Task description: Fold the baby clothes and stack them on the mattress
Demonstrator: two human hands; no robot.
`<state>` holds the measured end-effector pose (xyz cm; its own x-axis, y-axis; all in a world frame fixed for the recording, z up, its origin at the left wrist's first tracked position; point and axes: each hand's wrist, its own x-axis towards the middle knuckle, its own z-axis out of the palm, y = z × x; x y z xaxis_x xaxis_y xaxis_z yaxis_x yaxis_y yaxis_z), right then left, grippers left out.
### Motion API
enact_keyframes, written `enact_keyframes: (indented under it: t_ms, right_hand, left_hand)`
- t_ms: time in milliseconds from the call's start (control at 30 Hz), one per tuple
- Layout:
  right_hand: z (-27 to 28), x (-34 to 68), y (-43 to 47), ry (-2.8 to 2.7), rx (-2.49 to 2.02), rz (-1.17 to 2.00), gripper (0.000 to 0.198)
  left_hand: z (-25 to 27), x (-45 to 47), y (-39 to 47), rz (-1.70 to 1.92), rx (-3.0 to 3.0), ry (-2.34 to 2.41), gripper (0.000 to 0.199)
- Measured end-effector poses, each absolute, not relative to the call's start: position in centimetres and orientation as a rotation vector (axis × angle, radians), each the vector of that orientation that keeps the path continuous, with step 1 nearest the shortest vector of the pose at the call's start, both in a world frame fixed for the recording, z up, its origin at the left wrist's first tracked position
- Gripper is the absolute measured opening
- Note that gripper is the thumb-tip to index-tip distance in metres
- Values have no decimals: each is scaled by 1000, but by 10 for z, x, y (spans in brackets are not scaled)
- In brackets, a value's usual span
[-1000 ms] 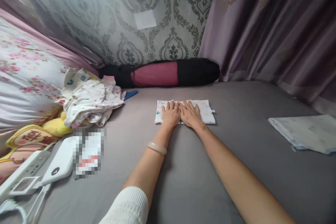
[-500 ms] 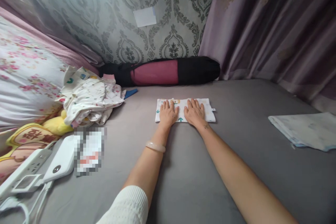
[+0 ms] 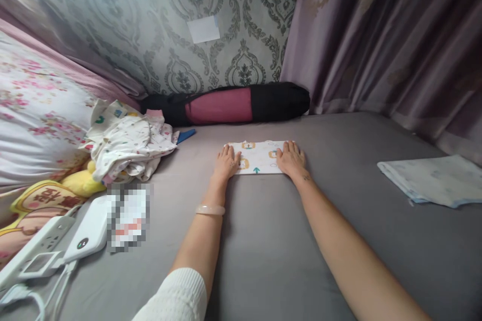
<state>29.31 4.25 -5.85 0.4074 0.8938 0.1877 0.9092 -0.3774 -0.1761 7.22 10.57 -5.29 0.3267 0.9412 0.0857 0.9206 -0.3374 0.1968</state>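
A folded white cloth (image 3: 259,158) with orange and green prints lies flat on the grey bed sheet (image 3: 259,241). On its left end rests my left hand (image 3: 227,162), palm down with the fingers stretched out. My right hand (image 3: 292,159) lies on the right end in the same way, fingers apart and flat. The cloth's middle shows between the two hands, while its ends are partly covered by them.
A folded pale cloth (image 3: 433,178) lies to the right. Rumpled printed clothes (image 3: 130,140) sit at the left, near a white power bank (image 3: 92,228) and a power strip (image 3: 41,246). Along the wall lies a black and pink bag (image 3: 222,105).
My hands have slid apart, from near the cloth's middle to its two ends. More of the cloth's print shows between them. The view has shifted slightly.
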Motion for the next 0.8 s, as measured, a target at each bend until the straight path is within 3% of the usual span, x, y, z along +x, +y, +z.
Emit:
enact_keyframes:
  t_ms: [300, 567, 800]
  right_hand:
    - [-56, 300, 38, -1620, -2446, -77, 59]
    - [-51, 290, 42, -1689, -2326, -161, 56]
    - [-60, 288, 44, -1736, -2365, -89, 55]
  left_hand:
    - [-58, 63, 111, 196, 2483, 1699, 60]
    - [-47, 82, 100, 444, 2608, 1788, 62]
    - [-54, 89, 100, 235, 2540, 1719, 63]
